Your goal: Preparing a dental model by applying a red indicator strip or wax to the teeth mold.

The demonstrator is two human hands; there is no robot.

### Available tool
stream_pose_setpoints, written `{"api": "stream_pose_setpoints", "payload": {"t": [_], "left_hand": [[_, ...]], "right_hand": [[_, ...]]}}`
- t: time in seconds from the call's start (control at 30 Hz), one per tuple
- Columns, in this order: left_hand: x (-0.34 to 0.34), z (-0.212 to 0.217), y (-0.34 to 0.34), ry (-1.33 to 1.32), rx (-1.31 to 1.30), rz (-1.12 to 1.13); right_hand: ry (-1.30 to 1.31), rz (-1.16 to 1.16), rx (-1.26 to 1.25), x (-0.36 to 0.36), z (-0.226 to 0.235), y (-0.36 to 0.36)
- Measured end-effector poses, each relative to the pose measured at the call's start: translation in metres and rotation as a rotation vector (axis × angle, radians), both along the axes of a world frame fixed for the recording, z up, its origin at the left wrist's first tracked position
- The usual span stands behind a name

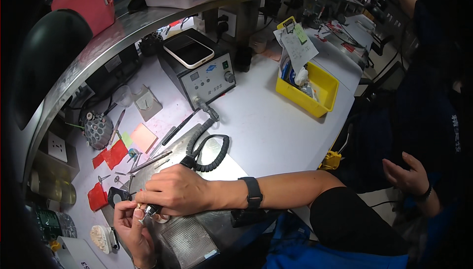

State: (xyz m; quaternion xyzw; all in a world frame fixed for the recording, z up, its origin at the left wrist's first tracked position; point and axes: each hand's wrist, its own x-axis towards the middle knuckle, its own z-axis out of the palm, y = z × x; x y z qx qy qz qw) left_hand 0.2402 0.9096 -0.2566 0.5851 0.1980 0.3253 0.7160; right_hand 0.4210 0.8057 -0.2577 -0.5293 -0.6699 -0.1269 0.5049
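Observation:
My right hand is wrapped round a rotary handpiece, its metal nose pointing toward the fingers of my left hand. From the back of the handpiece a black coiled cord runs up to a grey control box. My left hand is closed in a pinch on a small yellowish piece at the handpiece tip; fingers hide most of it, so its kind is unclear. Both hands meet above the bench's metal plate. Left of them sits a plaster dental model.
A phone lies on the control box. Red sheets, sticky notes and a round bur holder stand leftward. A yellow bin sits at right. Another person's hand is beyond my right arm. A shelf edge curves overhead.

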Motion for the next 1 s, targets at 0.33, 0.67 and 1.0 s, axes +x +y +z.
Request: {"api": "stream_pose_setpoints", "payload": {"t": [0.33, 0.67, 1.0], "left_hand": [[0.0018, 0.0014, 0.0001, -0.025, -0.06, -0.003], [0.0039, 0.004, -0.0036, -0.068, -0.111, 0.034], [-0.0017, -0.0009, 0.0008, -0.046, -0.102, 0.025]], "right_hand": [[-0.028, -0.1, -0.099, 0.0011, 0.0028, -0.0034], [-0.021, -0.132, -0.084, 0.001, 0.0029, -0.0036], [-0.018, -0.144, -0.051, 0.0008, 0.003, -0.0029]]}}
